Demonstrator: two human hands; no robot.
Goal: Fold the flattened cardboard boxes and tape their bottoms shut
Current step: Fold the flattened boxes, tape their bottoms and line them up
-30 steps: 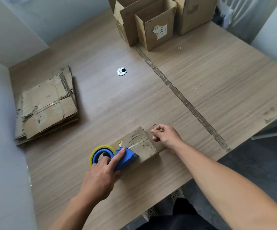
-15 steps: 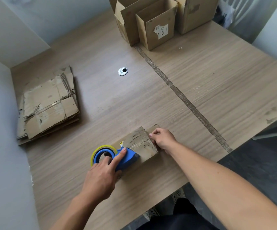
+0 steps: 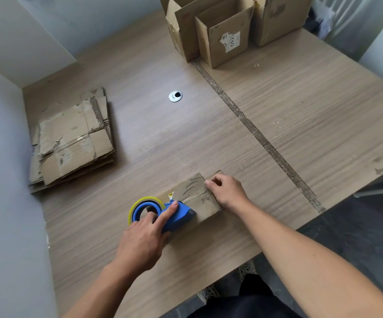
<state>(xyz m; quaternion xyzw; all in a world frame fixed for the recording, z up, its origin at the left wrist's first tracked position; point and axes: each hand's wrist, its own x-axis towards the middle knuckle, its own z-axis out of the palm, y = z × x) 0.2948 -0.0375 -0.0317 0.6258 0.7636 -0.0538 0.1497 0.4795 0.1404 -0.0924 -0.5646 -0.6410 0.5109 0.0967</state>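
A scuffed, creased brown cardboard box (image 3: 197, 194) lies on the wooden surface (image 3: 209, 134). Left hand (image 3: 140, 244) grips a blue tape dispenser (image 3: 179, 217) against it; right hand (image 3: 228, 191) clutches its end.

On the light wood-grain counter (image 3: 300, 134), the left grip (image 3: 140, 244) holds a blue plastic tape dispenser (image 3: 179, 216) with a yellow-edged tape roll (image 3: 146, 200). Its forefinger lies along the dispenser's top, and the dispenser's front rests on a small brown cardboard box (image 3: 197, 191). The right grip (image 3: 228, 191) holds the box's right end with curled fingers. A stack of flattened cardboard boxes (image 3: 71, 143) lies well apart to the left. Upright open cardboard boxes (image 3: 225, 35) stand at the far edge, beyond a round silver grommet (image 3: 175, 96).
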